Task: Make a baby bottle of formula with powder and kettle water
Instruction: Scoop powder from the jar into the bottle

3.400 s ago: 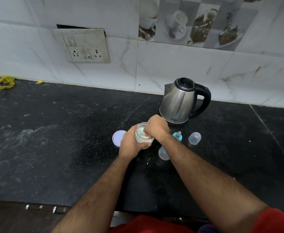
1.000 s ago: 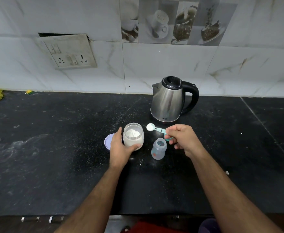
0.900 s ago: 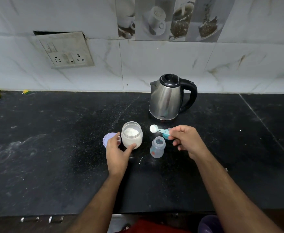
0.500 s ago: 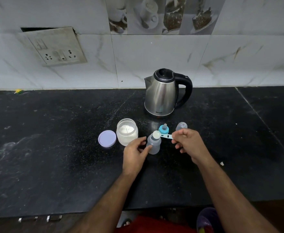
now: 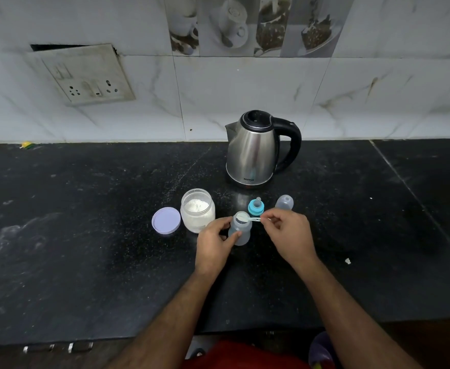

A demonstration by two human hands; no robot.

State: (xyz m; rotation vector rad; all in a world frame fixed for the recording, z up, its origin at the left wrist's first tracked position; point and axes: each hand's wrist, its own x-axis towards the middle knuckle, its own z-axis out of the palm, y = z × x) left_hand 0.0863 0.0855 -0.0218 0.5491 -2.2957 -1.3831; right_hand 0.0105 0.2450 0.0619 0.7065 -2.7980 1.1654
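A small translucent baby bottle (image 5: 241,231) stands open on the black counter (image 5: 85,235). My left hand (image 5: 214,242) grips its side. My right hand (image 5: 289,235) pinches the handle of a small scoop (image 5: 245,217), whose bowl with white powder lies over the bottle's mouth. To the left stands an open clear jar of white powder (image 5: 197,210), with its lilac lid (image 5: 166,220) flat beside it. A steel kettle (image 5: 255,150) with a black handle stands behind. The blue teat ring (image 5: 256,207) and clear cap (image 5: 284,202) sit just beyond the bottle.
A tiled wall with a socket plate (image 5: 85,75) backs the counter. A small white crumb (image 5: 347,261) lies on the counter to the right. The counter's front edge runs below my forearms.
My left hand has left the powder jar and taken hold of the bottle. My right hand has carried the filled scoop from above the jar to the bottle's mouth.
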